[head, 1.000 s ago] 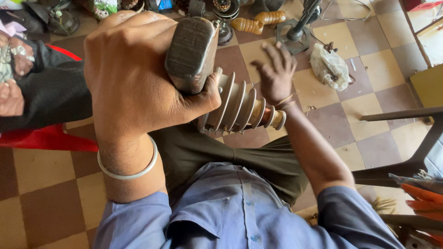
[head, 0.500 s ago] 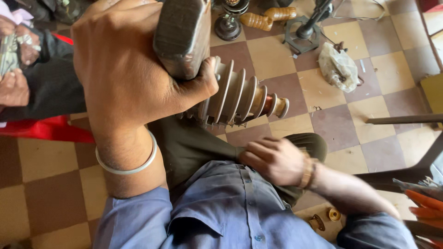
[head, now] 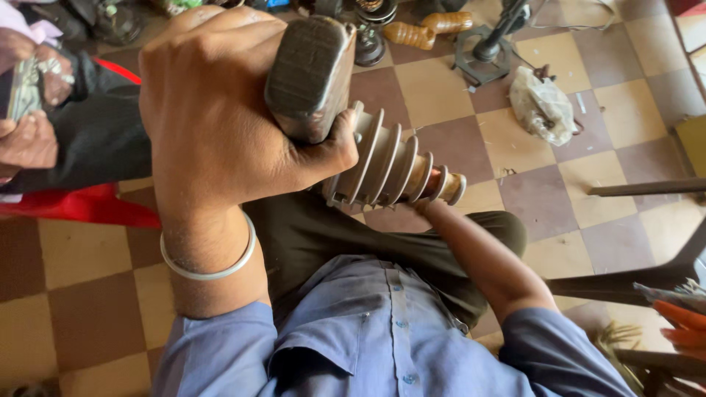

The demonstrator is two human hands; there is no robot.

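Grey and ribbed, a finned motor part [head: 382, 165] is held up over the lap, above the checkered tile floor [head: 441, 88]. The dark block [head: 309, 73] at its near end is gripped by the left hand [head: 220, 125], fingers wrapped tightly around it. The right hand [head: 430, 192] is mostly hidden behind the far, narrow end, so its finger state cannot be told.

Blue shirt [head: 382, 345]; brown-and-tan checkered floor [head: 441, 88]; grey ribbed part [head: 382, 158].
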